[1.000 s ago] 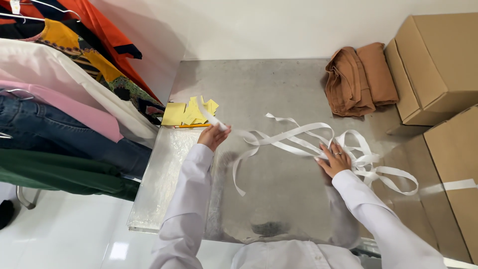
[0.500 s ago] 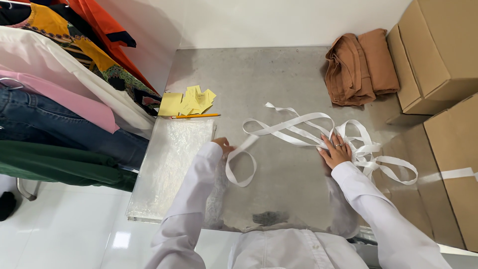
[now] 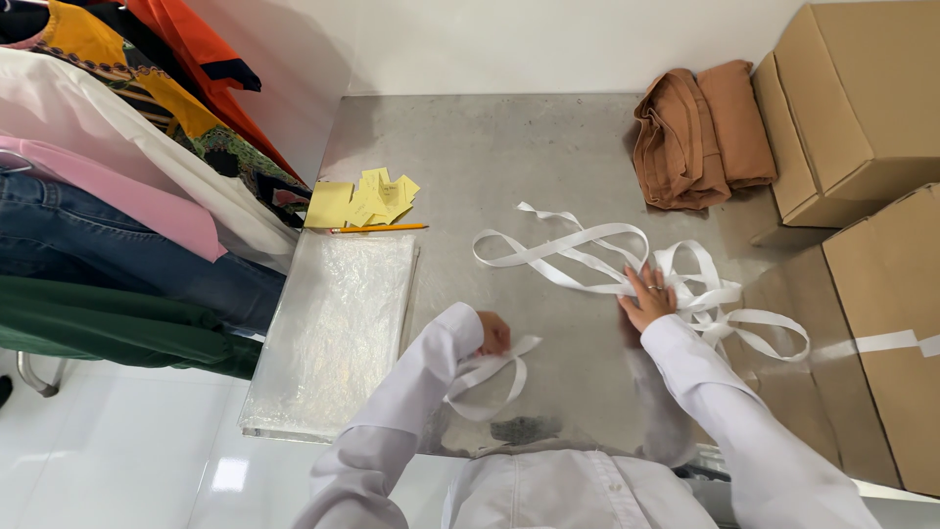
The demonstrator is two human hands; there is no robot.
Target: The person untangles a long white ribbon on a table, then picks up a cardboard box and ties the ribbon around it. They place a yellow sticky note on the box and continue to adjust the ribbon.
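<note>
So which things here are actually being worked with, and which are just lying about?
In hand:
left hand gripping one end of the white ribbon
right hand pressing that ribbon onto the metal table

Lying about:
yellow paper slips
pencil
clear plastic bags
folded brown cloth
cardboard boxes
hanging clothes

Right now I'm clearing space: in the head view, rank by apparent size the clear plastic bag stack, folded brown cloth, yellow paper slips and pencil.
1. Clear plastic bag stack
2. Folded brown cloth
3. Yellow paper slips
4. Pencil
</note>
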